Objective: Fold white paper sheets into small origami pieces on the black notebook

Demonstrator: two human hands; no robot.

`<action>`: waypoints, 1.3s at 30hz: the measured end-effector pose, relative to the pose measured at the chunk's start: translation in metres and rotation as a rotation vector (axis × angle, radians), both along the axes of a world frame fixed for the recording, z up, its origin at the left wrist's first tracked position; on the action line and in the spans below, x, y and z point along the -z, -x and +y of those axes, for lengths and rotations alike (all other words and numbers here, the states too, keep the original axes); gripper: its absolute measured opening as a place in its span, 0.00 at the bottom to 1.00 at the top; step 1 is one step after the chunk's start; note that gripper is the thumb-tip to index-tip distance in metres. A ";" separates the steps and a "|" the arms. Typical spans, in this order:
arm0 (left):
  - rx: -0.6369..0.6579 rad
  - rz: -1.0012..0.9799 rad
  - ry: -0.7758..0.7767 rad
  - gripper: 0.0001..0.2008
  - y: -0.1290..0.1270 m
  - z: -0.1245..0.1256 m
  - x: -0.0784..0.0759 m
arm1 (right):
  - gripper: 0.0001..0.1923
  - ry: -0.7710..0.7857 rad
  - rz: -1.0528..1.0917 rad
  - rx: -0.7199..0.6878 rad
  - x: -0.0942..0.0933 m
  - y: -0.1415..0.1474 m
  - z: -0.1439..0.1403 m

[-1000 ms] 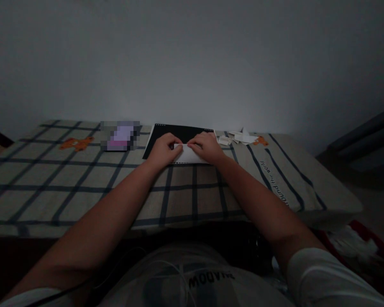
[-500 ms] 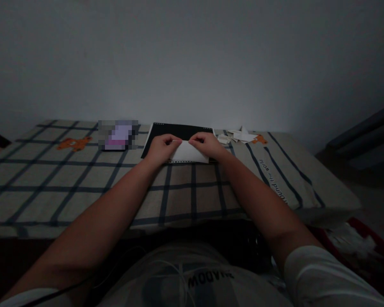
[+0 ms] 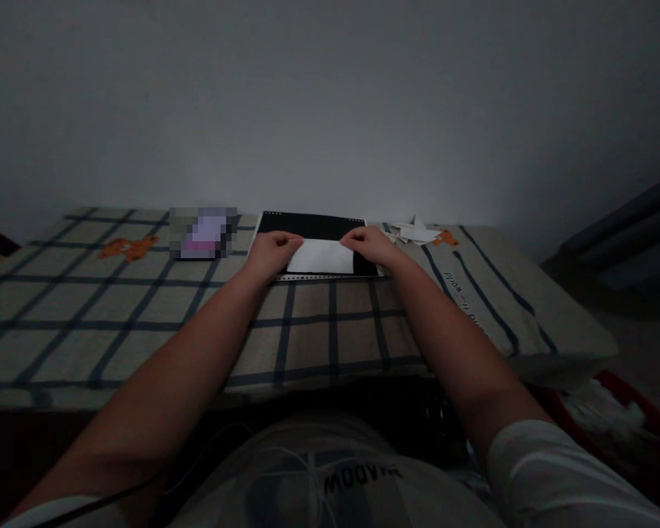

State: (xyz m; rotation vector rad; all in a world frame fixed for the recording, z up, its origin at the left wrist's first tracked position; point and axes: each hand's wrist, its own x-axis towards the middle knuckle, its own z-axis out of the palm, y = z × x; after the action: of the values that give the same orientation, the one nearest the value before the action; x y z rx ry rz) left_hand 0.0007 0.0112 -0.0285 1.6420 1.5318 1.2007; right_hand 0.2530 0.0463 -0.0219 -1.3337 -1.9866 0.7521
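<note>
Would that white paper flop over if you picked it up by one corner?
Probably: the white paper looks thin and lies flat on the black board, so it likely bends easily. It seems very light; the left hand and right hand hold its ends down.

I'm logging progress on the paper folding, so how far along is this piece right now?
Early, as far as the dim picture shows. Done: the white paper sheet lies as a flat rectangle on the black board, and several small folded white paper pieces sit to its right. In hand: the left hand and right hand press its two upper corners. Left: probably more folds, since none show on its surface.
</note>
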 end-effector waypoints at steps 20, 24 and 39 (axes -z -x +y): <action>0.384 0.995 -0.233 0.26 -0.024 -0.010 0.021 | 0.11 -0.177 -0.378 0.106 0.012 0.008 -0.002; 0.412 1.050 -0.233 0.27 -0.022 -0.009 0.021 | 0.16 -0.379 -0.504 0.013 0.008 0.013 -0.008; 0.406 1.005 -0.174 0.29 -0.025 -0.006 0.026 | 0.23 -0.375 -0.771 -0.161 0.010 0.056 -0.042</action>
State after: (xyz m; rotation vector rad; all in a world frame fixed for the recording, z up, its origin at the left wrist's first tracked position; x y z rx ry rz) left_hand 0.0258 0.0053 -0.0545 2.7337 1.4797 0.2535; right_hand 0.1974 0.0044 -0.0321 -1.3510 -2.6759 -0.1286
